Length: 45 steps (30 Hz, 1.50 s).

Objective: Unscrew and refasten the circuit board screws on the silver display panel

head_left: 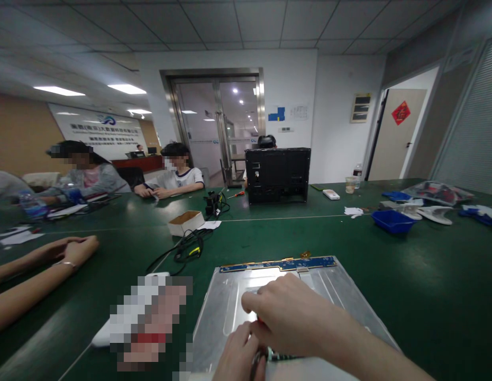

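Note:
A flat metal-backed panel (333,296) lies on the table in front of me, with a narrow blue circuit board (278,264) along its far edge. Above its near part, my right hand (283,312) is closed; a bit of red shows under its fingers, but the thing itself is hidden. My left hand (240,354) presses close against it from below, fingers curled around something dark that I cannot make out. Just right of the left fingertips, part of a green circuit board (285,356) is visible.
Another person's clasped hands (75,251) rest at the left. Around the table are a white box (186,223), black cables (186,248), a blurred-out item (151,323), a black monitor-like casing (278,174), a blue tray (393,221) and a screwdriver (238,193). Several people sit across.

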{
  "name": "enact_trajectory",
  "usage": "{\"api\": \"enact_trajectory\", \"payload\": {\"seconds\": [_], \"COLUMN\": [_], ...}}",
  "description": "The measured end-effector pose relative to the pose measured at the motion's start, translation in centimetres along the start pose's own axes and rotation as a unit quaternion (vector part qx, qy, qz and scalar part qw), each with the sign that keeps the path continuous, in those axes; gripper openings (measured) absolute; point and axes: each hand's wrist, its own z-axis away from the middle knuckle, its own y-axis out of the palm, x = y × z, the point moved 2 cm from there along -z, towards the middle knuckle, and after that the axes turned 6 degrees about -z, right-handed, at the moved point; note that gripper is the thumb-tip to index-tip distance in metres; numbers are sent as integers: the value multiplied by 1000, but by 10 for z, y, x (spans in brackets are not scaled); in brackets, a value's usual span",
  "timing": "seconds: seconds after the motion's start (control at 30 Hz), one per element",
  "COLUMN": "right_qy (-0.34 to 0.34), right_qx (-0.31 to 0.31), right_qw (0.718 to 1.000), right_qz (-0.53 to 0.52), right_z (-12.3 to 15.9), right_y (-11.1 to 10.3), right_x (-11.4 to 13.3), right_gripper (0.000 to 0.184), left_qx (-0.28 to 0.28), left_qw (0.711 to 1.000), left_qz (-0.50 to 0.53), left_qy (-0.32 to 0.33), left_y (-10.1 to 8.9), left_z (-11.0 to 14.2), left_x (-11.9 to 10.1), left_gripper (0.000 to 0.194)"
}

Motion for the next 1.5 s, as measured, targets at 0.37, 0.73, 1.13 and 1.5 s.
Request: {"api": "enact_trajectory", "payload": {"seconds": [0.37,0.73,1.13,1.5], "right_qy": [-49,23,-44,11], "right_qx": [29,-1,11,19], "right_qw": [996,1000,998,1000], "right_qz": [-69,5,-54,-5], "right_z": [10,2,9,3], "right_y": [-10,-4,-13,-11], "right_x": [-7,-6,-9,-8], "right_gripper": [42,25,25,23], "left_qx": [10,42,42,8], "left_qw": [1000,999,999,1000], "left_qz": [15,19,6,21], "left_qy": [19,-6,5,5], "left_y": [-6,-10,-7,-14], "left_z": [-2,-2,-1,-3], "left_x": [-2,-8,-4,-14], "left_gripper": [23,25,25,24]}}
